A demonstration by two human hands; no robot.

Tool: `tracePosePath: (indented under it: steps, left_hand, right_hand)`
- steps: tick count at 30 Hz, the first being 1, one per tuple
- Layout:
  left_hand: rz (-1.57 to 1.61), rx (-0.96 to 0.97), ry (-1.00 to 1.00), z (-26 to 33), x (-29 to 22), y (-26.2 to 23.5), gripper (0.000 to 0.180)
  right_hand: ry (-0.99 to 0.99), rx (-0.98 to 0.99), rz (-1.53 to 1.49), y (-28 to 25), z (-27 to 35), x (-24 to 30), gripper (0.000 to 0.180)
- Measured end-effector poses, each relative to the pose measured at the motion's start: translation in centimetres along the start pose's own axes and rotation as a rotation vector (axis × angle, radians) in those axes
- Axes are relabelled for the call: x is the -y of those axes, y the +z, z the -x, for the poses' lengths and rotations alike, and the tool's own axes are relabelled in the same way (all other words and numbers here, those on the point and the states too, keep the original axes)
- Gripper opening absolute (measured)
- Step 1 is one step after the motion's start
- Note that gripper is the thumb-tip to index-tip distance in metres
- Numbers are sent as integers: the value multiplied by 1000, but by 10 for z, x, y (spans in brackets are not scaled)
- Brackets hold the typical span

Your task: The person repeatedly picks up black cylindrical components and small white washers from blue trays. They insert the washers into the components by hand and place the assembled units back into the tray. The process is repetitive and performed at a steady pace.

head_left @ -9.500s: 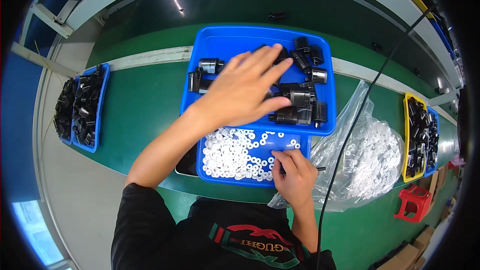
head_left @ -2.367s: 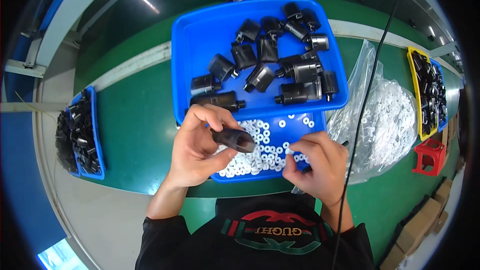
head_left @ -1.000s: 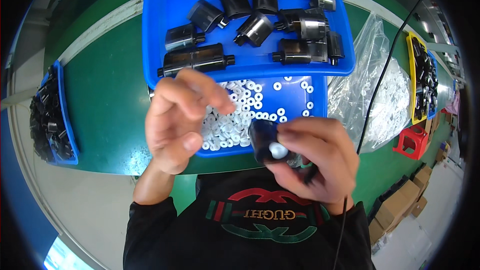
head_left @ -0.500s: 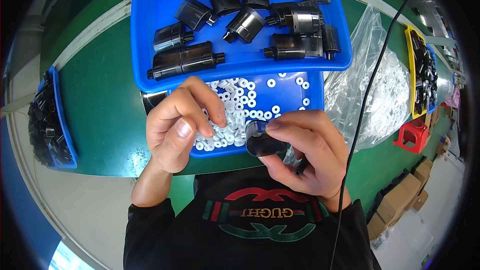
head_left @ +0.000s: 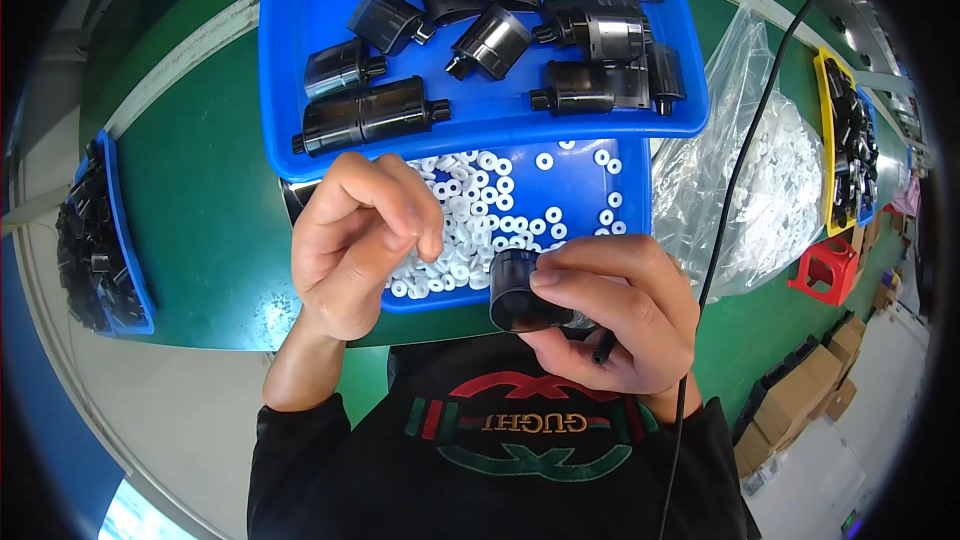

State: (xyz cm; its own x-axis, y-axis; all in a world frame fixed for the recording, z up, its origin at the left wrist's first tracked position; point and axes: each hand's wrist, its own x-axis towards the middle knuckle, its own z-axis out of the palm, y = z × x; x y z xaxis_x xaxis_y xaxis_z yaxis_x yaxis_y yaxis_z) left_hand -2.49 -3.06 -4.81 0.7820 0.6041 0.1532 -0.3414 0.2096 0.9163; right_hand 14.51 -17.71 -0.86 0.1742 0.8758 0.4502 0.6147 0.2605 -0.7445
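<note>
My right hand (head_left: 625, 310) grips a dark, oval-bodied plastic cartridge (head_left: 525, 290) between thumb and fingers. Its flat end faces left, and a small black stub (head_left: 603, 346) shows below the fingers; whether it belongs to the same piece I cannot tell. To the left, my left hand (head_left: 360, 240) has thumb and index fingertip brought together in a pinch; anything between them is too small to make out. Under both hands lie many small white ring washers (head_left: 465, 230) in a lower blue tray (head_left: 590, 175). Similar black cartridges (head_left: 490, 43) lie in the upper blue tray (head_left: 400, 153).
A clear plastic bag (head_left: 745, 190) full of white washers sits right of the trays. A black cable (head_left: 745, 145) hangs across the right side. Bins of black parts stand at far left (head_left: 125, 240) and far right (head_left: 830, 140). A red stool (head_left: 825, 270) is on the floor.
My left thumb and index fingertip have come together above the washers. The cartridge in my right hand has tipped slightly and shows more of its side.
</note>
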Motion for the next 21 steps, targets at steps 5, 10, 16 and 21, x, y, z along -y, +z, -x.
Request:
tracePosePath:
  steps: [5,10,16,21]
  left_hand:
    - [-108,192,-83,-3,3,-1,38]
    - [273,493,-389,0,4,-9,66]
    - [-9,560,-117,-4,9,-14,57]
    - [-235,373,50,-1,20,-2,45]
  right_hand:
    - [7,46,-172,-1,-3,-5,39]
    - [-68,138,-466,0,-6,-16,35]
    - [-42,124,-465,-7,-9,-15,30]
    - [-32,122,-732,-36,-19,-10,19]
